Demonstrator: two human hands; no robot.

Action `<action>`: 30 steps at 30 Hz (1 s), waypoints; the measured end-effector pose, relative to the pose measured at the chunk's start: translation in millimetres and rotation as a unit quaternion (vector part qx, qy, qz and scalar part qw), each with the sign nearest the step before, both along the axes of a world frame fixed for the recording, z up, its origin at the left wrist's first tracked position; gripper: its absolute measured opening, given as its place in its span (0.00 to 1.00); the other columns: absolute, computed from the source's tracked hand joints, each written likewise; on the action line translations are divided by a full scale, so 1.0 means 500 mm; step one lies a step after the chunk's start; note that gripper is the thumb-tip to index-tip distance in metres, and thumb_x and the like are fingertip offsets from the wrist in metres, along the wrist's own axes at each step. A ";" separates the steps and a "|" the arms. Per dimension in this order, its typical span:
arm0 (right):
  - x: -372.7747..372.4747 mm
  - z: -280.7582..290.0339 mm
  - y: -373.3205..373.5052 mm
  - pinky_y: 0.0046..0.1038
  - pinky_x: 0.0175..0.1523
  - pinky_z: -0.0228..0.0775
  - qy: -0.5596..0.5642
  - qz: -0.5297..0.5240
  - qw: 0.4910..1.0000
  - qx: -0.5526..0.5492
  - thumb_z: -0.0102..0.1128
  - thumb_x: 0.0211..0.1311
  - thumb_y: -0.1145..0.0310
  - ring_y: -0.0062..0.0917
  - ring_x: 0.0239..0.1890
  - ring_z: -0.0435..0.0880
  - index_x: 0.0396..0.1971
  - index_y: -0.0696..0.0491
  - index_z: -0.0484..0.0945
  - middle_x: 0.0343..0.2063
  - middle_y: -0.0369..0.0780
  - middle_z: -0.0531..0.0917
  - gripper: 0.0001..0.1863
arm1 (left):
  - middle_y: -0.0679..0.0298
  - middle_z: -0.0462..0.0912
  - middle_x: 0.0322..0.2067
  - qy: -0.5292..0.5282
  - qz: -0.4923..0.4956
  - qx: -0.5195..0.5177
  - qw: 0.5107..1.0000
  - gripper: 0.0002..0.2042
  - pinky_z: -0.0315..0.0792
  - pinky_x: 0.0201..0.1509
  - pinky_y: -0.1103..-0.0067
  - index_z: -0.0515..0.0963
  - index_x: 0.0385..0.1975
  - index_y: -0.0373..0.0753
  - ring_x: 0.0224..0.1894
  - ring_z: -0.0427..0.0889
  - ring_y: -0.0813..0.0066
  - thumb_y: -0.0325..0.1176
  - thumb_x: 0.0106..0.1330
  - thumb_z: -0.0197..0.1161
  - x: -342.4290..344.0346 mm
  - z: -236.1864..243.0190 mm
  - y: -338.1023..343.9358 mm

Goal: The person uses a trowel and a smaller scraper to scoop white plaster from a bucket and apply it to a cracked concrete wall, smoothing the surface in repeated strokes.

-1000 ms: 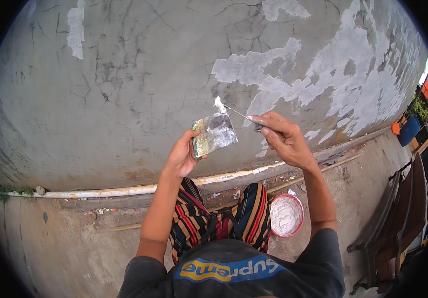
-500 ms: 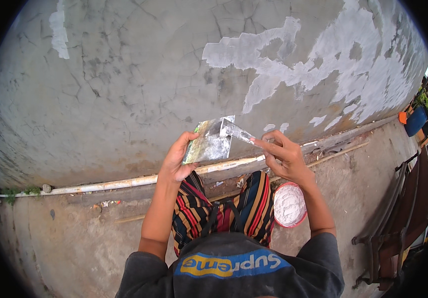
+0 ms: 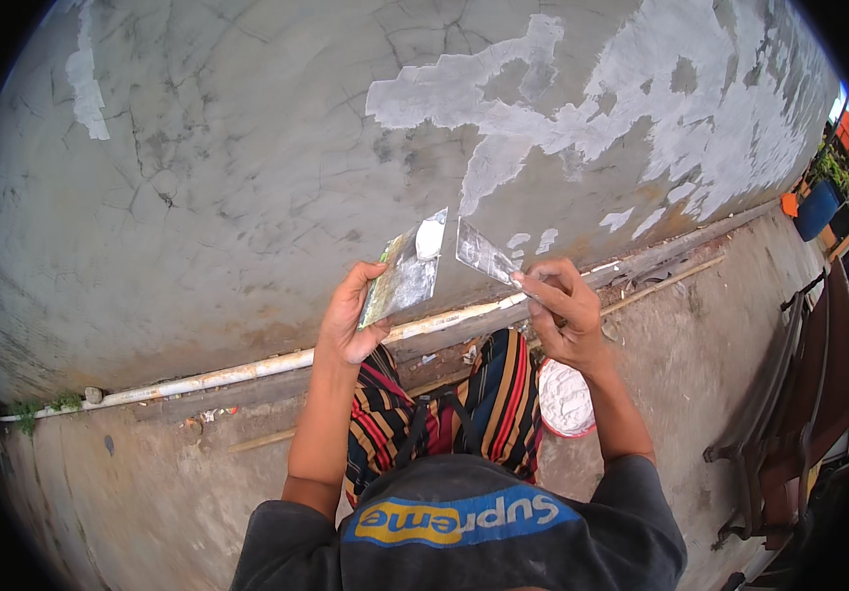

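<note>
Fingers of your left hand (image 3: 350, 313) grasp a flat plate (image 3: 405, 281) by its left edge, with the thumb over the smeared face. You hold the plate tilted in front of the wall, just above your knees in the view, and a lump of white paste (image 3: 430, 237) sits near its upper right edge. Your right hand (image 3: 570, 310) pinches the near end of a thin, flat scraper (image 3: 485, 254) between thumb and fingers. The scraper's blade points up and left toward the plate, and a narrow gap shows between the two. Beyond your hands, the cracked grey wall (image 3: 247, 187) carries pale patches (image 3: 631, 59), broadest at the right. A whitish pipe (image 3: 237, 375) runs along its foot. Just beside your striped trousers (image 3: 508, 394), partly hidden by your right forearm, a bucket (image 3: 582, 432) of white paste stands on the ground (image 3: 198, 492). Farther right you have dark brown furniture (image 3: 809, 394) and a blue container (image 3: 817, 209).
</note>
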State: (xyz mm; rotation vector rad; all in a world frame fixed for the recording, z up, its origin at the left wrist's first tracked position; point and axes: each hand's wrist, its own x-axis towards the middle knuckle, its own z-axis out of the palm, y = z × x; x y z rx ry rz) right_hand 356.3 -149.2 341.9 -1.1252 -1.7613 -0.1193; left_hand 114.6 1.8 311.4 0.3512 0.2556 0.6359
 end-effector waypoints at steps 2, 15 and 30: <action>-0.021 -0.008 0.020 0.24 0.26 0.67 0.004 0.004 1.000 0.027 0.58 0.47 0.85 0.20 0.20 0.72 0.53 0.47 0.82 0.39 0.41 0.78 0.30 | 0.52 0.85 0.29 -0.003 -0.006 -0.019 1.000 0.12 0.74 0.11 0.86 0.74 0.43 0.26 0.16 0.82 0.75 0.31 0.70 0.50 0.018 0.005 -0.012; 0.021 -0.070 -0.046 0.20 0.23 0.66 0.216 0.048 0.971 -0.089 0.53 0.70 0.71 0.18 0.18 0.76 0.51 0.58 0.79 0.30 0.42 0.83 0.14 | 0.52 0.85 0.25 0.050 0.033 -0.018 0.998 0.13 0.72 0.08 0.86 0.75 0.43 0.26 0.13 0.80 0.74 0.31 0.71 0.49 0.020 0.012 -0.017; 0.121 -0.303 -0.168 0.15 0.21 0.60 0.505 0.002 0.757 -0.416 0.52 0.74 0.57 0.11 0.16 0.71 0.38 0.56 0.79 0.22 0.33 0.80 0.16 | 0.55 0.79 0.41 0.115 0.089 0.069 0.987 0.15 0.69 0.13 0.85 0.67 0.55 0.31 0.19 0.78 0.77 0.32 0.74 0.46 -0.024 -0.031 -0.021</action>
